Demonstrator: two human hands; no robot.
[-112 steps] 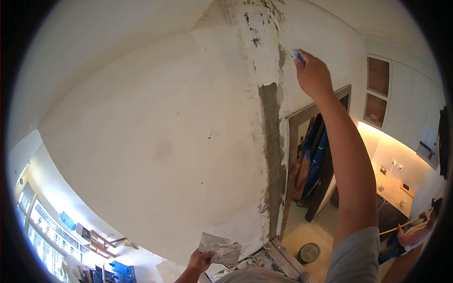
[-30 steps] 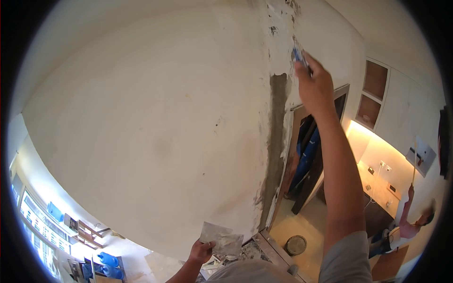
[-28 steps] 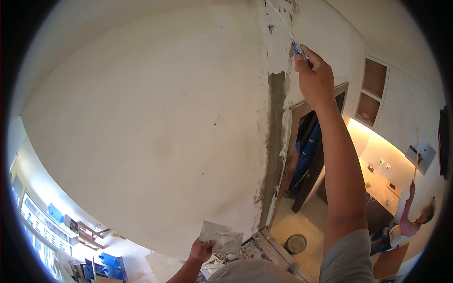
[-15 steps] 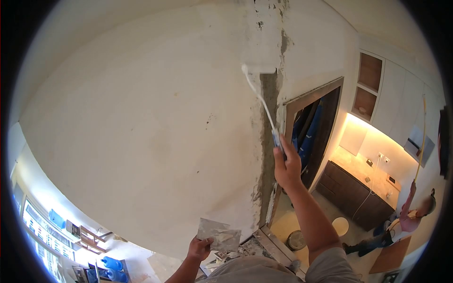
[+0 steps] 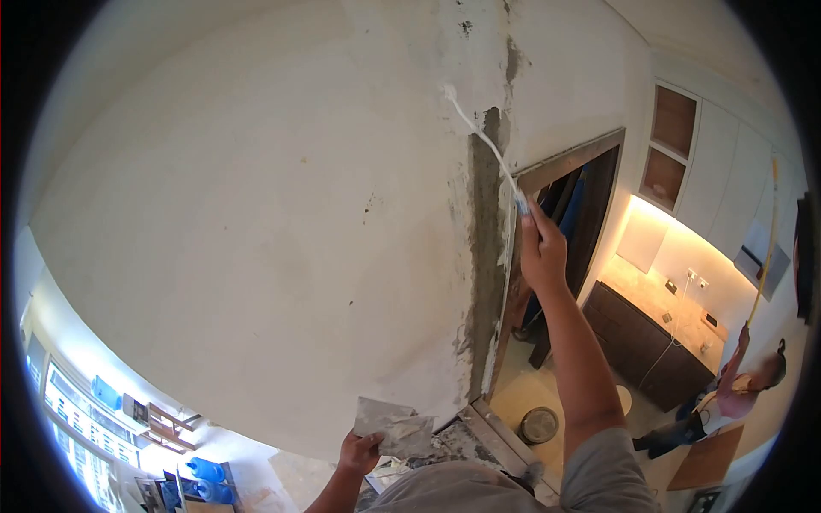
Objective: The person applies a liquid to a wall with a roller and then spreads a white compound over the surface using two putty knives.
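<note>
My right hand (image 5: 544, 250) is wrapped round the handle of a paint roller (image 5: 487, 139). The long white rod reaches up and left to the roller's white end, which is against the wall (image 5: 282, 214) and hard to tell from it. Below that end runs a vertical grey strip of bare cement (image 5: 485, 248) beside the door frame. Low in front of my body, my left hand (image 5: 361, 451) grips a flat, smeared putty blade (image 5: 393, 426), thumb on top.
A doorway (image 5: 590, 184) opens right of the strip. Beyond it stand a dark cabinet (image 5: 641, 333) and a person (image 5: 727, 402) raising a long pole (image 5: 770, 244). A bucket (image 5: 539, 426) sits on the floor; blue water bottles (image 5: 209, 480) are at lower left.
My right hand has moved up and to the right, and the roller's end has risen along the wall. The left hand with the putty blade has hardly moved.
</note>
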